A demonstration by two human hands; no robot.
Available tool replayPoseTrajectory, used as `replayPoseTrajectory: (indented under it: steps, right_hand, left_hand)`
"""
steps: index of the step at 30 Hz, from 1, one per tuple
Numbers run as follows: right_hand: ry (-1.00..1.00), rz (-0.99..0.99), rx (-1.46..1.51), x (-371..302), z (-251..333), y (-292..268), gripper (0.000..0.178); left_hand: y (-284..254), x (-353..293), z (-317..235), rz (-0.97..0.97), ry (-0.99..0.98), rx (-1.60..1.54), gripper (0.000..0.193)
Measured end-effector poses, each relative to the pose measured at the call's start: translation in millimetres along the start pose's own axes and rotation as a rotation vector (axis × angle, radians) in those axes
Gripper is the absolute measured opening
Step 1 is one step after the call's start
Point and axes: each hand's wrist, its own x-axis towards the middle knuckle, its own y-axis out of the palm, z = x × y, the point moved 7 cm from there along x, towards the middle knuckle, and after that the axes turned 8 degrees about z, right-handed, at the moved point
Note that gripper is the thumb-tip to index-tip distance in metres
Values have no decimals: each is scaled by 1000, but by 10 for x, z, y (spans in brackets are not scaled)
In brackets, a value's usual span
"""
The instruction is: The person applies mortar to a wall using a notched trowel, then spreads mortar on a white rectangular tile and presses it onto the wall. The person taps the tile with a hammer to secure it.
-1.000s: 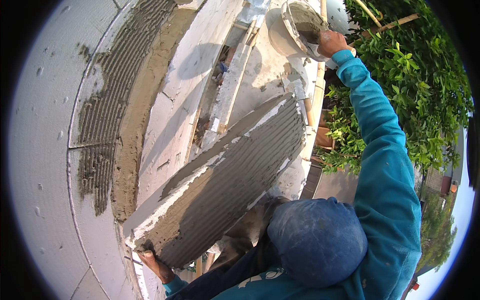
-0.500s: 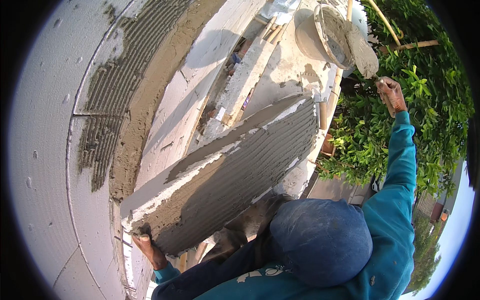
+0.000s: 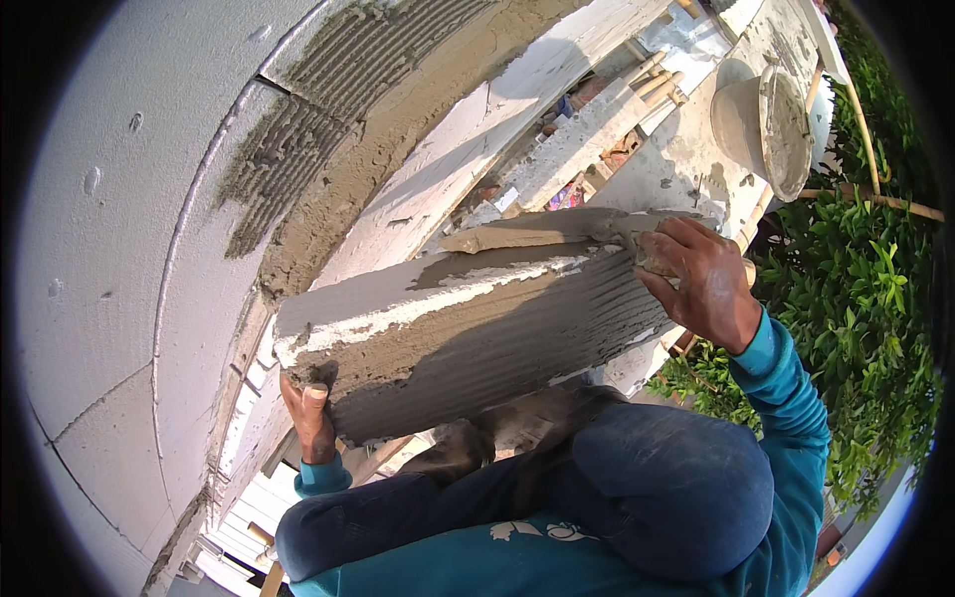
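Note:
A long white building block [image 3: 343,298] lies at a slant across my front, its near long face coated with grey mortar [image 3: 477,363], ridged at the right. My left hand [image 3: 313,423] grips the block's left end, thumb up against the mortared face and some fingers hidden. A trowel [image 3: 542,234] covered in wet mortar lies along the block's upper face, over a dark smear of mortar. Its handle is mostly hidden in my right hand [image 3: 704,284], which is closed round it at the block's right end.
A white block wall [image 3: 109,298] rises on the left, with combed mortar [image 3: 288,149] and a mortar ledge [image 3: 348,159]. A mortar bucket [image 3: 738,124] stands at the far right, beside leafy plants [image 3: 865,308]. Short bamboo pieces [image 3: 657,85] lie beyond the block. My bent knee [image 3: 676,488] is close below.
My right hand has brought the trowel from beside the bucket down and left onto the block's upper face. My left hand still grips the left end. The whole view has shifted.

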Motion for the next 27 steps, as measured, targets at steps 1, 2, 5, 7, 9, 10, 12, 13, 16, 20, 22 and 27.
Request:
replayPoseTrajectory:
  steps: [1,2,5,7,9,10,12,13,16,20,22,27]
  right_hand:
    - [-54,1,42,66,166,30,38]
    - [-92,-5,53,120,320,59,38]
    - [-198,-37,101,246,721,135,41]
    - [-267,-65,153,320,953,198,49]
    - [-349,-102,137,345,1192,285,49]
    - [-377,-110,127,354,1294,346,46]
    - [-437,-52,122,301,1371,442,49]
    - [-443,-67,113,265,1355,450,49]
    - [-475,-49,122,103,1168,394,52]
    - [-404,-71,132,-139,731,115,55]
    - [-305,-199,112,-280,473,-107,52]
    - [282,-679,-171,-953,-853,-748,39]
  left_hand:
    - [13,7,5,12,-8,-10,103]
    - [31,9,5,46,-25,-7,106]
    - [64,23,-50,61,1,-26,112]
    - [101,21,-76,82,-12,-65,113]
    - [114,1,-120,81,-8,-51,103]
    - [123,-7,-138,78,-6,-30,95]
    - [135,-7,-159,76,2,-30,94]
    - [137,-5,-162,75,8,-50,103]
    - [124,3,-137,76,4,-60,109]
    - [80,-16,-86,52,26,-88,103]
    - [47,-45,-62,29,20,-77,100]
    - [61,32,-45,52,89,-31,96]
